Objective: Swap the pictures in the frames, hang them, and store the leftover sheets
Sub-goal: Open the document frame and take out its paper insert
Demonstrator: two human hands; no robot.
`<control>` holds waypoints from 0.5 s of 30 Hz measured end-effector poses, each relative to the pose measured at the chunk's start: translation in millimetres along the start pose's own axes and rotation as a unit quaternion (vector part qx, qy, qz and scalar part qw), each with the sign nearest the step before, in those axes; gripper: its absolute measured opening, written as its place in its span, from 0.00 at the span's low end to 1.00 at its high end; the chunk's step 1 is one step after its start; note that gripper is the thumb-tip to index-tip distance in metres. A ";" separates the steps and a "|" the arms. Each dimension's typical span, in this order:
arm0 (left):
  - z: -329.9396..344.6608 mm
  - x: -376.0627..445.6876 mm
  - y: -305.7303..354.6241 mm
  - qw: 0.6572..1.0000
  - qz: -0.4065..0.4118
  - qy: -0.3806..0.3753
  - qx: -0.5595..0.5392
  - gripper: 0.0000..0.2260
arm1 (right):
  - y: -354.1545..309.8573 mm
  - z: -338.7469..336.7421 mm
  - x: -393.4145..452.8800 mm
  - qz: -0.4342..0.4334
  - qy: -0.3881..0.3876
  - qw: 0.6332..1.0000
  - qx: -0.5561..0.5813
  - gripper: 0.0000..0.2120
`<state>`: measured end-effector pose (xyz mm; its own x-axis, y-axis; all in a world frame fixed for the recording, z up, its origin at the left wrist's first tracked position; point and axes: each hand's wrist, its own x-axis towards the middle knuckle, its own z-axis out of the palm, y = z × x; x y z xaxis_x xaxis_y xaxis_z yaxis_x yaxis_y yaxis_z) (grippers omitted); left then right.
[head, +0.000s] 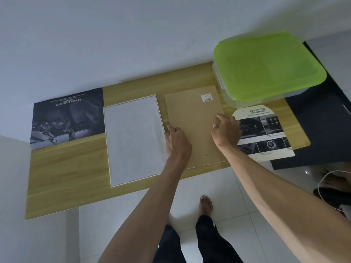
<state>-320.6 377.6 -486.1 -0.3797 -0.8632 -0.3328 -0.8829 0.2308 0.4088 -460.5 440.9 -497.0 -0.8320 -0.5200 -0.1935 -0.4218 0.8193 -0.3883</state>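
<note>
Desk: yellow-tan wood grain. Backing board: plain brown, small white barcode label at its 1 o'clock corner. Sheet: white, thin reddish edging. Poster: black and grey, white lettering. Leaflet: white with dark photo panels. Box lid: lime green

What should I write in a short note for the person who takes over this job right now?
Left hand: fingers curled at the left edge of the brown cardboard frame back.
Right hand: fingers curled at its right edge.
White frame lies left of it on the wooden table.
Dark car poster far left; arched car sheet right, beside the green-lidded plastic box.
Nothing hung or visibly stored yet.
</note>
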 end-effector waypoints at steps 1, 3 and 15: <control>-1.7 -1.7 -1.9 1.000 0.010 0.008 -0.001 0.17 | -1.6 -0.1 -0.2 0.006 0.000 1.000 -0.005 0.18; -9.8 -6.0 -8.8 0.998 0.045 0.041 -0.018 0.13 | -6.9 -1.4 -1.7 0.020 0.009 1.000 -0.015 0.16; -76.1 -6.8 -135.7 0.987 -0.117 0.106 0.008 0.37 | -125.9 30.9 -71.3 -0.125 -0.043 0.988 0.082 0.18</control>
<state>-177.2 317.9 -474.6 -0.0991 -0.9679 -0.2310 -0.9446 0.0185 0.3277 -336.9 367.4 -462.1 -0.6723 -0.7259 -0.1450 -0.5410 0.6155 -0.5731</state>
